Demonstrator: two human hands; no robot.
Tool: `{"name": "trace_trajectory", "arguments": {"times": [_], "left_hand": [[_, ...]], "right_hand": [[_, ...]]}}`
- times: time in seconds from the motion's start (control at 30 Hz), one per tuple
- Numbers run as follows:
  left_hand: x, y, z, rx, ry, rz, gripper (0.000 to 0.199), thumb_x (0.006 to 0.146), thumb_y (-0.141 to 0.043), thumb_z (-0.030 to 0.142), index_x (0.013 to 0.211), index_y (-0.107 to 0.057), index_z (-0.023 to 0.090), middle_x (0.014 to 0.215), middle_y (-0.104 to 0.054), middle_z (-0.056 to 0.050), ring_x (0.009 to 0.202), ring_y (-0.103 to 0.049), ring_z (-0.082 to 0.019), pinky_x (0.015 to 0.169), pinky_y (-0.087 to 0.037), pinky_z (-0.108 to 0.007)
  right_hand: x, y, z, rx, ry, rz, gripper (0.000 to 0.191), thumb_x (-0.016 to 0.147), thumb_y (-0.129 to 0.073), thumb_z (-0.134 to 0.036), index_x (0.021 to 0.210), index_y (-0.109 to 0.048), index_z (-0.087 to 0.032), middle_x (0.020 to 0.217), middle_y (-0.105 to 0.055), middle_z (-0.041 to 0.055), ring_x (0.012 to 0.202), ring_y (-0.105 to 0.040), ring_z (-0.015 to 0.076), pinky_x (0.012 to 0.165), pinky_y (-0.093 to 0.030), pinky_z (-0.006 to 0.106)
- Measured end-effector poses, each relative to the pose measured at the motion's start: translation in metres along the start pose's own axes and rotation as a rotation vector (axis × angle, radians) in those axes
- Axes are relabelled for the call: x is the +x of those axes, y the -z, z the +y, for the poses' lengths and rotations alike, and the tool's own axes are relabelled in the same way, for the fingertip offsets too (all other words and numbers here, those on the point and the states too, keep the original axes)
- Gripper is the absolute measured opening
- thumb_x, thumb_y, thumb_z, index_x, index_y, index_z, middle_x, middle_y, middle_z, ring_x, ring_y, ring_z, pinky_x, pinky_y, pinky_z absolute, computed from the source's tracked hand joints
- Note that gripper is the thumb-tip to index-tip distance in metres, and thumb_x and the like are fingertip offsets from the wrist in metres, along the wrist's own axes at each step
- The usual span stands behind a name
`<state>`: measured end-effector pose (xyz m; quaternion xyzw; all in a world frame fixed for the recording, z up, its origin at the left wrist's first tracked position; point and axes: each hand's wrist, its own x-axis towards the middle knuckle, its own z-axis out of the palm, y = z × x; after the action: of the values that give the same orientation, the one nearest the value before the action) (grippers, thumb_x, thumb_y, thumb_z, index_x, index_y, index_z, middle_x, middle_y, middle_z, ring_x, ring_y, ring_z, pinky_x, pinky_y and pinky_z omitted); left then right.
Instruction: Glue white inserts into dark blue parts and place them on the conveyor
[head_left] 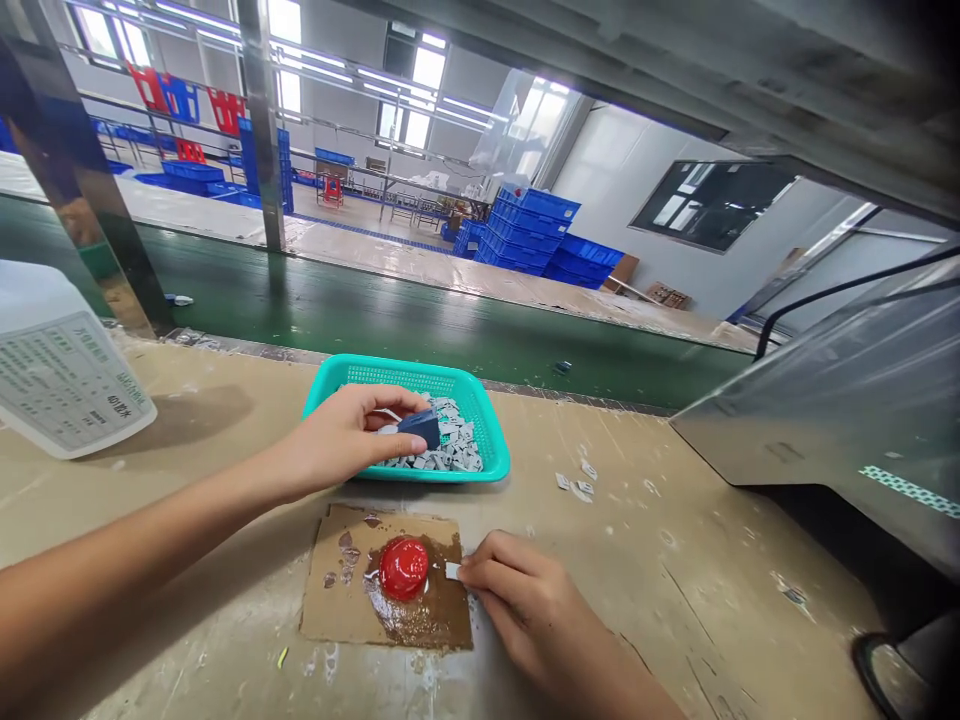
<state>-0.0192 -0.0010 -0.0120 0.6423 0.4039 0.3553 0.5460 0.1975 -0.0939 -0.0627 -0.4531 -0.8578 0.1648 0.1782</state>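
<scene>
Dark-blue rectangular block (426, 428): pinched in our left hand (349, 440), above the turquoise perforated plastic basket (496, 430); probably light, stiff; we grip its sides.
Small flat white piece (452, 571): pinched in our right hand (529, 600) at the wet brown cardboard (337, 615)'s edge; likely slippery; we hold one end.

Room to pass btwn basket (491, 435) & metal housing (817, 400), over few loose pcs (585, 488); jug (71, 360) blocks far L.

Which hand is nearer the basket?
Left. The left hand is over the basket, holding a blue block. The right hand is outside its near rim, at the right edge of the cardboard.
</scene>
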Motion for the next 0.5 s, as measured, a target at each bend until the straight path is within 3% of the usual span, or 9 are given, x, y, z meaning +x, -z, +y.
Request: {"name": "trace_trajectory", "arguments": {"times": [0.4,0.5], "left_hand": [[0.001,-0.003,-0.006,0.171,-0.125,-0.049,0.026,0.065,-0.061,0.019,0.091,-0.059,0.016,0.093,-0.06,-0.002,0.083,-0.053,-0.013,0.077,-0.043,-0.026],[-0.002,-0.006,-0.004,0.16,-0.148,-0.068,0.021,0.066,-0.06,0.017,0.087,-0.059,0.016,0.089,-0.06,-0.002,0.082,-0.054,-0.013,0.074,-0.044,-0.025]], "right_hand": [[-0.002,0.0,0.001,-0.062,-0.022,0.002,0.029,0.083,-0.033,-0.006,0.075,-0.06,-0.015,0.071,-0.053,0.0056,0.065,-0.051,0.0143,0.057,-0.043,0.025],[0.0,0.012,-0.001,0.011,-0.025,0.016,0.026,0.083,-0.038,-0.007,0.076,-0.062,-0.016,0.072,-0.056,0.0047,0.065,-0.054,0.0132,0.058,-0.044,0.023]]}}
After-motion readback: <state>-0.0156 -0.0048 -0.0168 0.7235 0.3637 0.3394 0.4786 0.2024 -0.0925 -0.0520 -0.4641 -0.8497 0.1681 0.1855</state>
